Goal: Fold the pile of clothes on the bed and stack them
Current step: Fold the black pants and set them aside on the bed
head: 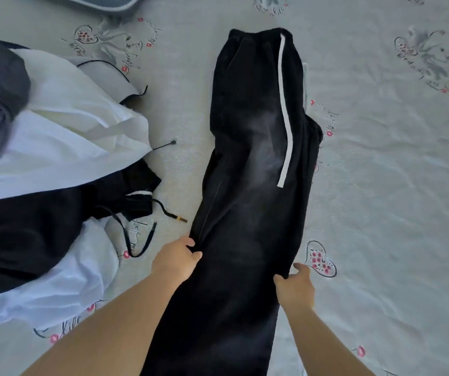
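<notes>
You had the black trousers (pixel 255 164) laid lengthwise down the middle of the frame, waistband toward the top, legs running off the bottom edge; your left hand (pixel 175 260) pinched the left edge of the cloth, fingers curled into it, and your right hand (pixel 295 284) gripped the right edge with the thumb over the fabric and the remaining fingers tucked out of sight beneath it.

The likeliest trouble, as I judged it: the two grips sat at uneven heights, the left higher than the right, so a fold carried up from there could have landed skewed and left the white side stripe (pixel 284 109) off line; the cloth looked soft and heavy, and the unseen leg ends might have dragged or bunched as you lifted; the right-hand layer already bulged out past the stripe and could have stayed rumpled inside the fold.

Around you, the unfolded pile (pixel 55 147) of white, grey and black garments filled the left of the frame, near your left hand but apart from the trousers; a loose black drawstring (pixel 167 211) trailed from it toward the trousers' left edge and might have snagged; the patterned bedsheet (pixel 386 164) lay open at the right, the readier side for stacking.
</notes>
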